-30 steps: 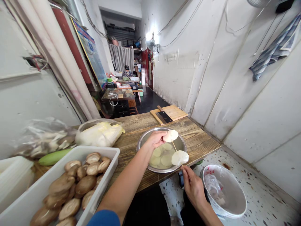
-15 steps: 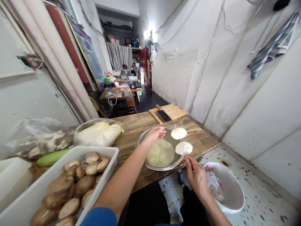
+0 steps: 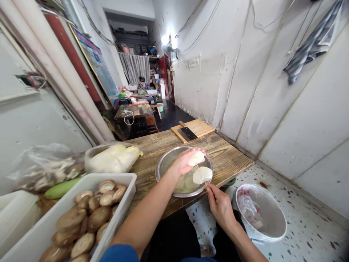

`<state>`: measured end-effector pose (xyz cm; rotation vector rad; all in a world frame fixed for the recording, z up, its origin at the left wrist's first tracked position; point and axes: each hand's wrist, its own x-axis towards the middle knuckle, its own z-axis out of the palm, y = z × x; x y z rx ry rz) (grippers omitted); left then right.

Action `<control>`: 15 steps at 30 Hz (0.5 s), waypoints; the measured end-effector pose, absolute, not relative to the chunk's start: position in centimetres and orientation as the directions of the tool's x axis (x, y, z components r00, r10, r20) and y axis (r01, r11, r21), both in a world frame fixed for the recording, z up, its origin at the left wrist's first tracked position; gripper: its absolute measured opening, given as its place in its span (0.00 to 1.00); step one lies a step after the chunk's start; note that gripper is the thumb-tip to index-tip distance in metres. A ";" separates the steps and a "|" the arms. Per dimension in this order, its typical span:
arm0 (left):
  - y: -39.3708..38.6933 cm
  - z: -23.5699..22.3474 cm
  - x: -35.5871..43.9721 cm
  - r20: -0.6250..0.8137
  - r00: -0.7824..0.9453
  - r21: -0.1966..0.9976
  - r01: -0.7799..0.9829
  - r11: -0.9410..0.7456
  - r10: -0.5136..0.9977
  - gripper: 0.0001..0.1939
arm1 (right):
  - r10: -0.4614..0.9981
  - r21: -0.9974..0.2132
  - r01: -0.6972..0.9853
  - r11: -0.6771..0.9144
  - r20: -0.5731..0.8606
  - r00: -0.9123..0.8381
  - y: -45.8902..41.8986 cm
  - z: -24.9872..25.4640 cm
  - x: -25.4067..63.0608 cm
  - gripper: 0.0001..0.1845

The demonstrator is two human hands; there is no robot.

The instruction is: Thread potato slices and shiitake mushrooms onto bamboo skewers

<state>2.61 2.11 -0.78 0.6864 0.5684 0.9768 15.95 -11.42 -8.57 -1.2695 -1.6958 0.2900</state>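
My right hand [image 3: 219,203] pinches the lower end of a thin wooden skewer [image 3: 206,185]. Two pale round slices, which look like potato, are threaded on it: a lower slice [image 3: 202,175] and an upper slice [image 3: 195,158]. My left hand [image 3: 181,163] cups the upper slice, its fingers stretched behind it near the skewer's tip. Under both slices stands a metal bowl [image 3: 160,171] of cloudy water. Several more slices [image 3: 188,183] lie in the water, partly hidden by my left hand and the skewered slices.
A white tray of mushrooms [image 3: 99,216] stands at left, near bagged cabbage [image 3: 111,158], bagged mushrooms [image 3: 51,169] and a green vegetable [image 3: 61,188]. A cleaver [image 3: 187,133] lies on a cutting board [image 3: 199,127] at the wooden table's [image 3: 231,156] far end. On the floor sits a bucket [image 3: 260,213].
My left hand came off the upper slice, then returned against it. The upper slice slid down the skewer, closer to the lower one. My right hand shifted right, then back left.
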 end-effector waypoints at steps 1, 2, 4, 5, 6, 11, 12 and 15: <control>2.0 -0.7 2.6 -0.120 0.454 0.745 -0.547 0.382 0.883 0.05 | 0.836 -0.666 0.606 0.435 0.549 0.004 -11.5 -8.5 15.9 0.12; 1.8 -0.7 2.6 -0.117 0.452 0.752 -0.541 0.376 0.884 0.05 | 0.834 -0.666 0.604 0.438 0.552 0.004 -11.5 -8.4 15.8 0.12; 1.4 -0.7 2.8 -0.122 0.442 0.771 -0.522 0.365 0.889 0.04 | 0.832 -0.665 0.604 0.439 0.555 0.006 -11.5 -8.2 15.6 0.12; 1.1 -0.7 2.9 -0.130 0.440 0.777 -0.511 0.366 0.889 0.04 | 0.830 -0.662 0.608 0.439 0.558 0.009 -11.4 -8.1 15.5 0.12; 0.8 -0.7 3.1 -0.139 0.437 0.781 -0.503 0.370 0.889 0.04 | 0.827 -0.658 0.612 0.439 0.562 0.012 -11.4 -8.1 15.4 0.12; 0.1 -0.9 3.6 -0.162 0.424 0.784 -0.494 0.377 0.891 0.06 | 0.806 -0.641 0.629 0.440 0.590 0.037 -11.0 -7.8 15.4 0.12; 0.3 -0.8 3.5 -0.155 0.424 0.780 -0.503 0.374 0.892 0.08 | 0.804 -0.639 0.632 0.439 0.593 0.042 -10.9 -7.7 15.5 0.12; 0.9 -0.6 2.6 -0.193 0.447 0.740 -0.518 0.429 0.873 0.13 | 0.790 -0.632 0.647 0.425 0.608 0.075 -10.5 -7.7 16.0 0.12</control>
